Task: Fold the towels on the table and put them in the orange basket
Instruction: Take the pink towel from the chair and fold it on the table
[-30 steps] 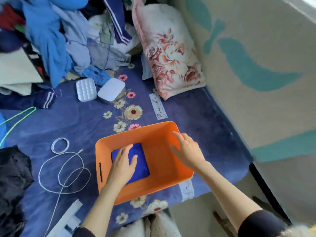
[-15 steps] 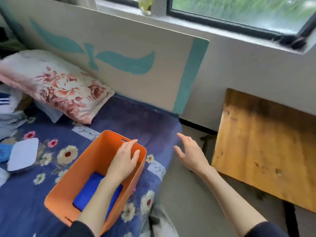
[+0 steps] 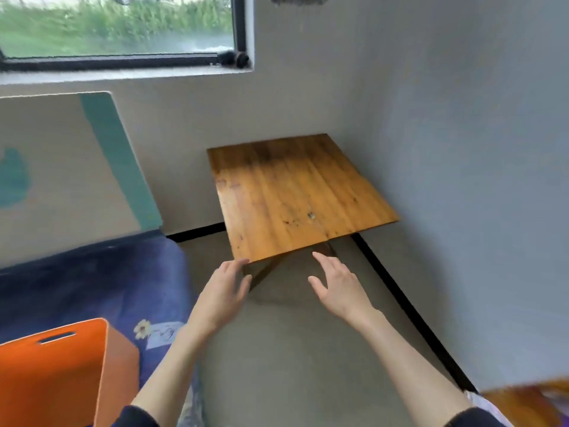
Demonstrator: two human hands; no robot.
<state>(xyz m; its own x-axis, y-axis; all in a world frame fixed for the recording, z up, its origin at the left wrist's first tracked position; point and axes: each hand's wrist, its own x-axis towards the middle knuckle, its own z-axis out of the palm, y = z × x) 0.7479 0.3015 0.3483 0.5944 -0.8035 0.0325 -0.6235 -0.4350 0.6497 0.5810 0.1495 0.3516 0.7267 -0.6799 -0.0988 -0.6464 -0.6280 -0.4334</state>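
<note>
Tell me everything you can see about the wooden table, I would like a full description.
The wooden table is small and low, with a roughly square top of orange-brown planks, darker near the back and marked by a few dark spots. Dark crossed legs show under its near edge. It stands on the grey floor in the corner, against the walls below the window. Nothing lies on its top. The left hand reaches its near-left corner; whether it touches is unclear.

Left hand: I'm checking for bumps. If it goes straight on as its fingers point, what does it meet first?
Probably the near edge of the wooden table; the left hand has its fingertips right by that corner, though depth is unclear.
</note>
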